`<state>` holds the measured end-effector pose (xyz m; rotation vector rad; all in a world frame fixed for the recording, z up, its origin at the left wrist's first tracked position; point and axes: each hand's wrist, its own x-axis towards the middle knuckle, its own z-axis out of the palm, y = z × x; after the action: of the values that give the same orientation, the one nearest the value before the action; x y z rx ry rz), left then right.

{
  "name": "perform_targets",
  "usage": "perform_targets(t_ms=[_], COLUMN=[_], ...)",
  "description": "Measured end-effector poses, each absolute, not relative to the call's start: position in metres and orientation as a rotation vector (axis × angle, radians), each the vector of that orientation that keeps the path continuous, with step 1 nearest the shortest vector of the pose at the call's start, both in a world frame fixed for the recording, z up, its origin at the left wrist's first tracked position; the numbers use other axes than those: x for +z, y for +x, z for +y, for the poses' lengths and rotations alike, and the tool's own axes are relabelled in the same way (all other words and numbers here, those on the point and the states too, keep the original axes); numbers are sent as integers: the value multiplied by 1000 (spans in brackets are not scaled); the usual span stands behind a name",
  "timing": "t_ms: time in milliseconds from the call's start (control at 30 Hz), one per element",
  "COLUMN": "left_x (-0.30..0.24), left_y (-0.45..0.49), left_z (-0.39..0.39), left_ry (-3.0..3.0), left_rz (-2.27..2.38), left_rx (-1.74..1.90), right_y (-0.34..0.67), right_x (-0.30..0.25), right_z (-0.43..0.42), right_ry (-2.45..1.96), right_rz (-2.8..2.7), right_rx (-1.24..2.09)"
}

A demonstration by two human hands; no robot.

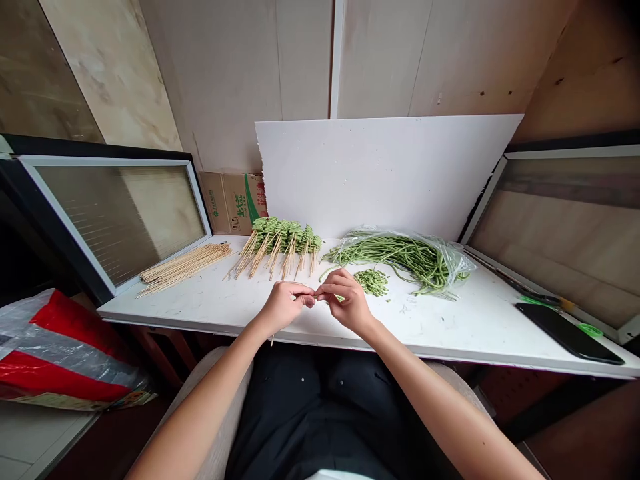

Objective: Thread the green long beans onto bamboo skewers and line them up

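My left hand (pixel 286 305) is closed over the front part of the table, and the end of a thin wooden skewer (pixel 273 340) sticks out below it. Fingertip to fingertip with it, my right hand (pixel 347 301) is pinched closed, with a bit of green bean (pixel 340 298) showing between its fingers. The fingers mostly hide where skewer and bean meet. Just behind my right hand lies a small pile of cut bean pieces (pixel 373 282). Beyond that, long green beans (pixel 400 257) spill from a clear plastic bag (pixel 453 257).
Bean-loaded skewers (pixel 285 237) are stacked at the back of the white table (pixel 200 303). Bare skewers (pixel 185 265) lie left, near a framed glass panel (pixel 125 213). A cardboard box (pixel 233 203) stands behind. Scissors (pixel 537 297) and a black phone (pixel 567 332) are at right.
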<state>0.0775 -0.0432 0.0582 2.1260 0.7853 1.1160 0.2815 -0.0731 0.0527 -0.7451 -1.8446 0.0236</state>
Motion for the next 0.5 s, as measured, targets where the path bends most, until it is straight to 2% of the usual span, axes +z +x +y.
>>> perform_targets(t_ms=[233, 400, 500], left_x=[54, 49, 46], left_y=[73, 68, 68], left_z=[-32, -21, -18], left_ry=[1839, 1920, 2053], left_rz=[712, 789, 869], left_rx=[1264, 1260, 1272], right_y=[300, 348, 363], right_x=[48, 37, 25], right_z=[-55, -31, -24], right_ry=[-843, -1445, -1760], right_rz=[-1584, -1757, -1854], right_rx=[373, 19, 8])
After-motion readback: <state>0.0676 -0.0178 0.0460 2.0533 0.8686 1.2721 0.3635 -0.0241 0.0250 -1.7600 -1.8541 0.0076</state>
